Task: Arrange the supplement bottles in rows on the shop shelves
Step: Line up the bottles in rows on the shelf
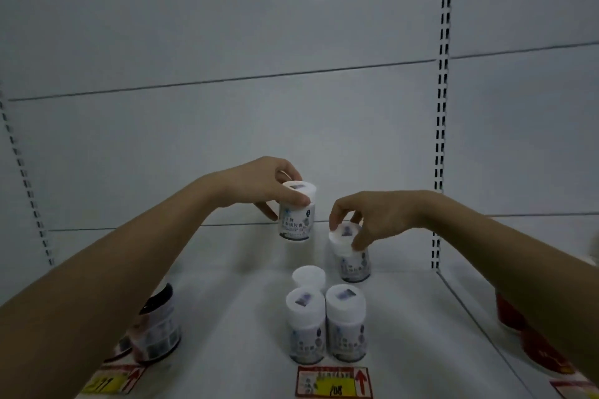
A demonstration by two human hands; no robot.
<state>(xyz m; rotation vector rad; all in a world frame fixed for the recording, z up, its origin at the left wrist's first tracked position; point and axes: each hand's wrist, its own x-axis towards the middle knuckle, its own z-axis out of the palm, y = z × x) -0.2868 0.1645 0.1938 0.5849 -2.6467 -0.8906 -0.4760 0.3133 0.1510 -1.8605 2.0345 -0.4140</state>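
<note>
Head view is showing two bare arms reaching over a white shop shelf (pixel 421 334) toward its back panel (pixel 227 26). Left hand (pixel 259 186) is gripping a white supplement bottle (pixel 295 214) by its cap, thumb on the near side and fingers curled round the far side; this bottle is hanging upright above the shelf, far of the standing group, and whether its base is touching the shelf is not clear. Right hand (pixel 372 215) is pinching the cap of a second bottle (pixel 351 256) from above, thumb on the near side and fingers curled over the far edge; that bottle is sitting on the shelf, leaning slightly, to the right of the lifted one. Nearer the front, two more white-capped bottles are standing side by side and touching: the left front bottle (pixel 305 325) and the right front bottle (pixel 346 322). Just behind them a fifth bottle (pixel 308 277) is showing only its cap. At the near left a dark-banded jar (pixel 158 327) is sitting partly hidden by the left forearm, and red packaging (pixel 518 317) is lying at the right under the right forearm. Price tags (pixel 334 382) are lining the front edge.
</note>
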